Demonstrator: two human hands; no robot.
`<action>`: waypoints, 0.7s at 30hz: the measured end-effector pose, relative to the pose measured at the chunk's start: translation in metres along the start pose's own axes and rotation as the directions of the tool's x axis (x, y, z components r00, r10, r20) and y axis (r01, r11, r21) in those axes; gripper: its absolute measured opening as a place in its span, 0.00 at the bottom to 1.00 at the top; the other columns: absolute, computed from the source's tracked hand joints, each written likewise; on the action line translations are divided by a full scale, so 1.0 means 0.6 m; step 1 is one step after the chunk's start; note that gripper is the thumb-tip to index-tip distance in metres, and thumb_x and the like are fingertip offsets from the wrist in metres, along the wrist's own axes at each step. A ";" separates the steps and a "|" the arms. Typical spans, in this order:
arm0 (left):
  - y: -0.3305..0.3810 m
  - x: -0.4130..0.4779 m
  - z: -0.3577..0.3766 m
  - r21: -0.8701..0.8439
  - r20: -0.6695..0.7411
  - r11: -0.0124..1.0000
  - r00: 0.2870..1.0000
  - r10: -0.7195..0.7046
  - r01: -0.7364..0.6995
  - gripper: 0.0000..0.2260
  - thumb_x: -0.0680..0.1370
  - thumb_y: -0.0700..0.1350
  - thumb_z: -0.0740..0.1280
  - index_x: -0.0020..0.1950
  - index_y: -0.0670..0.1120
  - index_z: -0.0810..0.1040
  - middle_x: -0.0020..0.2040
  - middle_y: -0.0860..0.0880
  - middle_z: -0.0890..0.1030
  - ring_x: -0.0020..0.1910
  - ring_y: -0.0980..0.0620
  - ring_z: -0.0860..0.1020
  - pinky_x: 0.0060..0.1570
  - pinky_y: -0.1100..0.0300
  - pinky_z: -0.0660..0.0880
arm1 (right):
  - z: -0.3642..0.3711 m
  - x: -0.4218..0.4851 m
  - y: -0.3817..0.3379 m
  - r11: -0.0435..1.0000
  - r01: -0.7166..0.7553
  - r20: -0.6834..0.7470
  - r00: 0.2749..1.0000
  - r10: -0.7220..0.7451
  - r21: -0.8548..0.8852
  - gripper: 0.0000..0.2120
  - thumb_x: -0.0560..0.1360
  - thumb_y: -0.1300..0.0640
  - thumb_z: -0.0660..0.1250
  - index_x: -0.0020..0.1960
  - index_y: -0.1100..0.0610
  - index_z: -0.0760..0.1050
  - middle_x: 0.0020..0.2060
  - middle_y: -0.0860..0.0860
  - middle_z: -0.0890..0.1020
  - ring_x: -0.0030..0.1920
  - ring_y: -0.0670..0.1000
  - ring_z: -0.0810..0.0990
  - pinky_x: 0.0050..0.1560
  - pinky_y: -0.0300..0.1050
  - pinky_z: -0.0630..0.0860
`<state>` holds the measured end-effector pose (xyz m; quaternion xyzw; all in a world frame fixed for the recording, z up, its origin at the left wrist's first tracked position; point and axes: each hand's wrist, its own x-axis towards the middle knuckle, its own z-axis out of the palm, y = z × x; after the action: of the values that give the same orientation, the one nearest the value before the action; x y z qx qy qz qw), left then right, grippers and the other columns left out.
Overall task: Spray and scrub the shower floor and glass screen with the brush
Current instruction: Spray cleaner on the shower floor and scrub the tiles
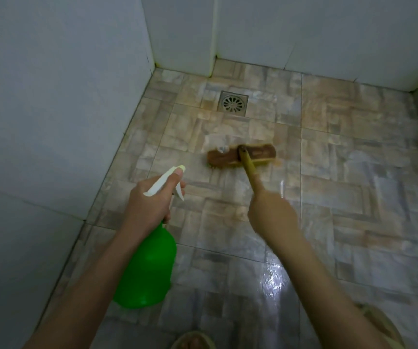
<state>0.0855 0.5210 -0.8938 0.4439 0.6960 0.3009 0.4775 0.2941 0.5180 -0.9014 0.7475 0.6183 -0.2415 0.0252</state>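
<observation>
My left hand (150, 205) grips the neck of a green spray bottle (147, 268) with a white trigger head, its nozzle pointing up and to the right over the floor. My right hand (273, 215) holds the yellow handle of a brush. The brown brush head (242, 154) lies on the wet stone-pattern shower floor (341, 172), a little below the drain, and looks blurred. No glass screen shows in this view.
A square metal drain (233, 104) sits in the floor near the back wall. White tiled walls (51, 109) close the left side and the back, with a boxed corner behind the drain. My sandalled feet show at the bottom edge (194, 341).
</observation>
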 end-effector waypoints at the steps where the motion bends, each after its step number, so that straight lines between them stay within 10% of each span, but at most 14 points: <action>1: 0.000 0.000 0.002 0.002 0.004 1.000 1.000 0.004 -0.004 0.19 0.79 0.62 0.64 0.44 0.50 0.86 0.44 0.41 0.86 0.21 0.52 0.72 0.26 0.63 0.74 | -0.010 0.034 -0.010 0.999 0.004 -0.022 1.000 -0.005 -0.036 0.45 0.76 0.68 0.56 0.75 0.36 0.33 0.29 0.52 0.74 0.25 0.49 0.71 0.21 0.41 0.61; 6: 0.003 -0.006 0.011 0.001 0.045 1.000 0.999 0.020 -0.020 0.19 0.79 0.63 0.64 0.44 0.50 0.85 0.43 0.45 0.87 0.21 0.54 0.72 0.27 0.62 0.74 | -0.082 0.186 -0.026 0.980 0.137 0.073 0.989 -0.128 -0.142 0.41 0.76 0.67 0.54 0.75 0.35 0.39 0.43 0.57 0.76 0.32 0.52 0.73 0.26 0.44 0.68; 10: 0.003 0.001 0.027 0.000 0.089 0.999 0.995 0.041 -0.041 0.19 0.79 0.62 0.64 0.45 0.49 0.86 0.43 0.43 0.86 0.21 0.52 0.73 0.30 0.57 0.76 | -0.051 -0.003 0.053 0.989 -0.020 0.119 0.992 0.037 -0.147 0.32 0.80 0.60 0.55 0.75 0.35 0.48 0.39 0.53 0.75 0.31 0.50 0.71 0.30 0.43 0.67; 14: 0.007 0.006 0.051 -0.003 0.115 0.998 0.992 0.057 -0.057 0.21 0.80 0.60 0.64 0.44 0.45 0.86 0.42 0.49 0.87 0.20 0.52 0.72 0.29 0.60 0.74 | -0.062 -0.169 0.093 0.972 -0.111 0.262 0.951 0.165 -0.209 0.33 0.82 0.55 0.52 0.72 0.31 0.34 0.42 0.51 0.76 0.36 0.50 0.73 0.35 0.42 0.71; 17: 0.016 0.007 0.066 -0.021 0.147 0.997 0.986 0.080 -0.078 0.21 0.80 0.61 0.64 0.44 0.45 0.86 0.45 0.44 0.86 0.20 0.51 0.72 0.28 0.61 0.73 | -0.083 -0.086 0.111 0.971 -0.137 0.178 0.969 0.173 -0.196 0.31 0.82 0.56 0.53 0.74 0.32 0.42 0.55 0.57 0.79 0.48 0.57 0.79 0.47 0.48 0.76; 21: 0.030 0.009 0.082 -0.032 0.178 0.992 0.976 0.124 -0.120 0.21 0.79 0.62 0.64 0.43 0.47 0.86 0.49 0.34 0.84 0.21 0.50 0.73 0.28 0.60 0.74 | -0.105 0.041 0.136 0.993 -0.084 0.046 0.995 0.088 -0.086 0.30 0.82 0.59 0.53 0.75 0.34 0.47 0.47 0.57 0.77 0.34 0.53 0.75 0.40 0.50 0.79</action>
<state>0.1367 0.5334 -0.8986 0.5063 0.6183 0.2954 0.5235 0.3943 0.5424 -0.8767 0.7655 0.5944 -0.2324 0.0821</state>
